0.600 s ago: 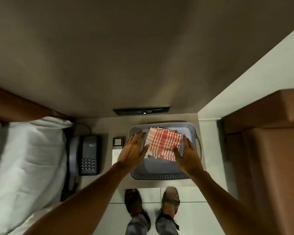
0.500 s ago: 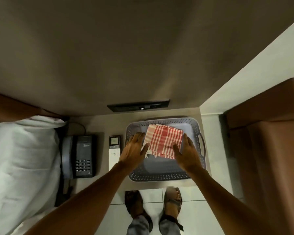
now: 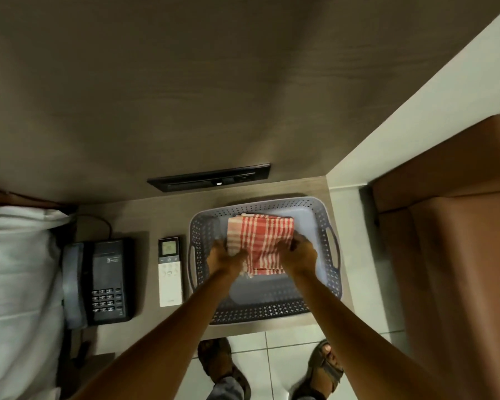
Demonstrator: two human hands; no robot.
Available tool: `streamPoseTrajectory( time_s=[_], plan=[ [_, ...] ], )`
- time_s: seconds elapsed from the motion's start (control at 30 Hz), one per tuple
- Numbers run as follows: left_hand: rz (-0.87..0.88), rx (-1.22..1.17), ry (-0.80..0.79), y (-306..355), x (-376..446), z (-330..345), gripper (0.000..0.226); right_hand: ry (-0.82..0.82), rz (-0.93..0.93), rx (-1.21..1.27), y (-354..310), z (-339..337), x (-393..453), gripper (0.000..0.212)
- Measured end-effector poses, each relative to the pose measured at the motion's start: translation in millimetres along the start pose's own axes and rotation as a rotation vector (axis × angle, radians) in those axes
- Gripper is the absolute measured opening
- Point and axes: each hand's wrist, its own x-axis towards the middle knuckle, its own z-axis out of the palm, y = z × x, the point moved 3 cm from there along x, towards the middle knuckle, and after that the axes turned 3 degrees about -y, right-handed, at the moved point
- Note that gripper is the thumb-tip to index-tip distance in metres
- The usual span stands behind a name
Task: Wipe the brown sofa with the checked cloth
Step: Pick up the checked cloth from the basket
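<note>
- Step in hand: pick-up of the checked cloth (image 3: 261,241), which lies folded inside the grey basket (image 3: 318,308), toward its far half. Wiping has not begun, by my judgement.
- The basket stands on the bench (image 3: 145,215); a remote control (image 3: 170,272) lies just left of the basket and a telephone (image 3: 104,281) further left of it.
- Left hand (image 3: 224,258): at the cloth's left edge, inside the basket. Its fingers (image 3: 237,255) are curled close against the fabric; they appear to pinch the edge, though the grip itself is partly hidden.
- Right hand (image 3: 299,254): at the cloth's right edge, fingers likewise curled onto the fabric, apparently gripping it.
- The brown sofa (image 3: 459,255) stands to the right of the basket, apart from it across a strip of floor; nothing touches it.
- Next move, as judged: lift the cloth clear of the basket wall, keep the fold bunched so it does not trail, then turn right toward the sofa.
</note>
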Motion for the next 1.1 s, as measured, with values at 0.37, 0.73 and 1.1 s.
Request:
streamPoseTrajectory(
  time_s=[0.37,0.73,1.1],
  plan=[
    [-0.145,-0.515,-0.422,12.5,-49.9,-16.8,0.037,-0.026,-0.142,0.336,-14.1,-50.4,-53.2,0.034],
    [-0.106,-0.492,-0.719,131.9,-168.3,79.7,0.026,0.041,-0.106,0.817,67.2,-227.8,-104.8,0.031],
    [0.081,-0.022,-0.877,242.9,-302.5,366.9,0.047,0.410,0.128,1.232,314.0,-396.5,-119.0,0.012]
  ],
)
